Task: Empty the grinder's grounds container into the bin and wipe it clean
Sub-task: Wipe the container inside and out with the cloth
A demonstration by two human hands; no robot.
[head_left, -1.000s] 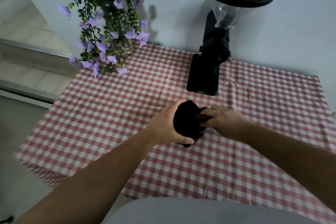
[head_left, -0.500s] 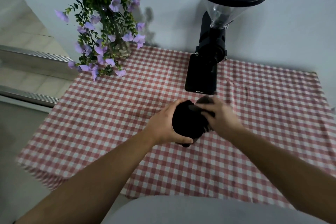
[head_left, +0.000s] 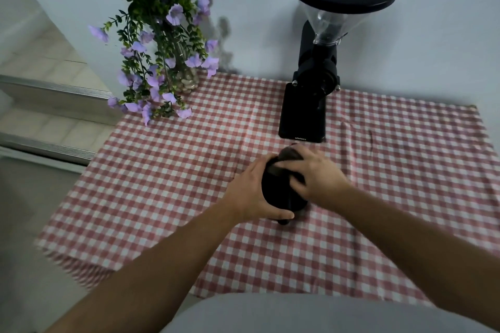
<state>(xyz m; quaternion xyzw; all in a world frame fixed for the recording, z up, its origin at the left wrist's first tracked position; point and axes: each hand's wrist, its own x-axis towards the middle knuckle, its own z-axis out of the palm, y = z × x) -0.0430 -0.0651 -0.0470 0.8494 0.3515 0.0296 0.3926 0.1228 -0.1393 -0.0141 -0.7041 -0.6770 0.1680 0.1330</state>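
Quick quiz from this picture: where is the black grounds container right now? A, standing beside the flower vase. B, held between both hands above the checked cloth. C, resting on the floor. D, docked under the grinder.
B: the left hand cups the black grounds container from the side while the right hand presses a dark cloth on its top, in front of the grinder.

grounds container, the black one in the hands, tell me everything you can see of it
The black rounded grounds container looks matte, perhaps plastic. It sits low over the red-and-white checked tablecloth, in front of the black coffee grinder. The left hand cups its side; the right hand presses a dark cloth on top. Its opening is hidden.
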